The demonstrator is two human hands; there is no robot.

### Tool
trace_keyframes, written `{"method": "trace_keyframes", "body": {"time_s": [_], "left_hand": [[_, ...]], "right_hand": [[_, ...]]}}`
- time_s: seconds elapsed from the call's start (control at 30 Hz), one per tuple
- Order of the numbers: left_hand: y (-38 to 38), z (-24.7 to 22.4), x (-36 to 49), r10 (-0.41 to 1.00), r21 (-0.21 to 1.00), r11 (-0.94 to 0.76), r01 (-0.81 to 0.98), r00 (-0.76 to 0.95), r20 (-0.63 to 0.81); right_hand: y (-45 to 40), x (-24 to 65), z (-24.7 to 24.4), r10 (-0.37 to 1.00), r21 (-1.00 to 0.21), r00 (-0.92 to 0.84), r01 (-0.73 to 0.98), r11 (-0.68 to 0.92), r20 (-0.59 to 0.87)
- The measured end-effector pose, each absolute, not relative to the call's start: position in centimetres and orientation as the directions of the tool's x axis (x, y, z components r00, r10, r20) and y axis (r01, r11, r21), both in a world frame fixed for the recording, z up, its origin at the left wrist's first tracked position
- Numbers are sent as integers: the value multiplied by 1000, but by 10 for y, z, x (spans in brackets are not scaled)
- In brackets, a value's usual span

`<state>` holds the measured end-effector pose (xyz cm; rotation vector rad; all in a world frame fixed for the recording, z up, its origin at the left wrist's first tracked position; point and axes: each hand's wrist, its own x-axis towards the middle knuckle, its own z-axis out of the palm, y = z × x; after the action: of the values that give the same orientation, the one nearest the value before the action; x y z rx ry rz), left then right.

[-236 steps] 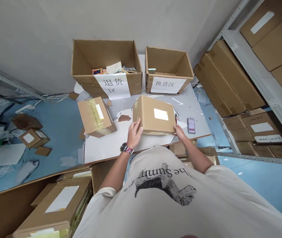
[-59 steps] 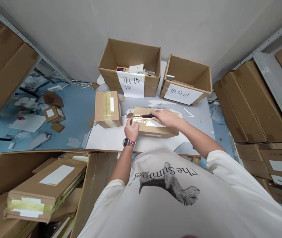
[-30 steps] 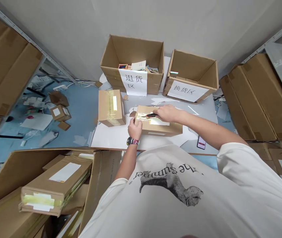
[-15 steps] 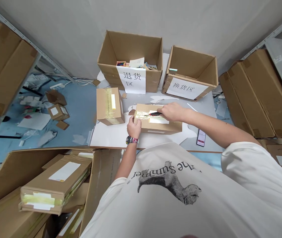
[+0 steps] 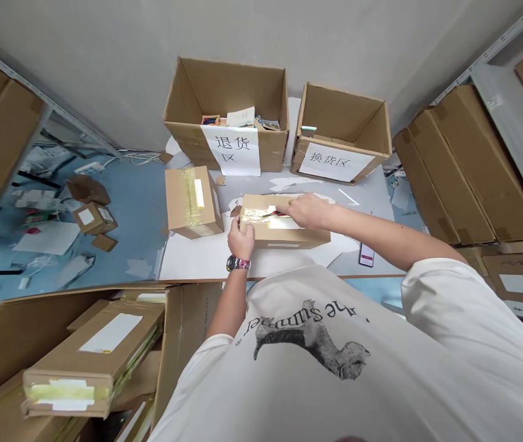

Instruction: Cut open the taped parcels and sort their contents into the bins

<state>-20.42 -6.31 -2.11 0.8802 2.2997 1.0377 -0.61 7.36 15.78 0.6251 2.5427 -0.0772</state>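
Note:
A cardboard box (image 5: 284, 232) lies flat on the white-covered table (image 5: 197, 261), with shiny clear tape (image 5: 255, 215) across its top and a white label (image 5: 284, 223) partly showing. My left hand (image 5: 241, 239) grips its near left corner. My right hand (image 5: 305, 210) rests above the box's top, shut on a red and black box cutter (image 5: 274, 213). The cutter's tip sits at the tape, and its blade is too small to see clearly.
Another taped box (image 5: 192, 201) lies to the left. Behind stand open cartons with paper signs (image 5: 229, 150) (image 5: 336, 162), the left one holding small items. A phone (image 5: 366, 255) lies at right. Stacked cartons (image 5: 455, 166) (image 5: 96, 350) line both sides.
The box has turned since the oldest frame, its taped face now up, and the cutter has come into my right hand. In the last second the view drifted left; my hands stayed in place.

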Motion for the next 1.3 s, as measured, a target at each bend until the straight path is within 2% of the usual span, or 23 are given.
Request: {"method": "trace_keyframes", "body": {"time_s": [0.33,0.53,0.9,1.3], "left_hand": [[-63,-21,-205,700,767,532,359,-696,-161],[-63,-20,-206,701,735,559,384,-692,-172],[-61,-22,-207,725,720,547,427,-672,-153],[-65,-23,-205,724,700,555,450,-675,-140]], "right_hand": [[81,1,160,365,47,-758,406,913,-540],[87,48,165,424,95,-676,467,879,-603],[85,159,173,558,160,-585,592,790,-588],[71,210,172,577,153,-587,614,775,-567]]}}
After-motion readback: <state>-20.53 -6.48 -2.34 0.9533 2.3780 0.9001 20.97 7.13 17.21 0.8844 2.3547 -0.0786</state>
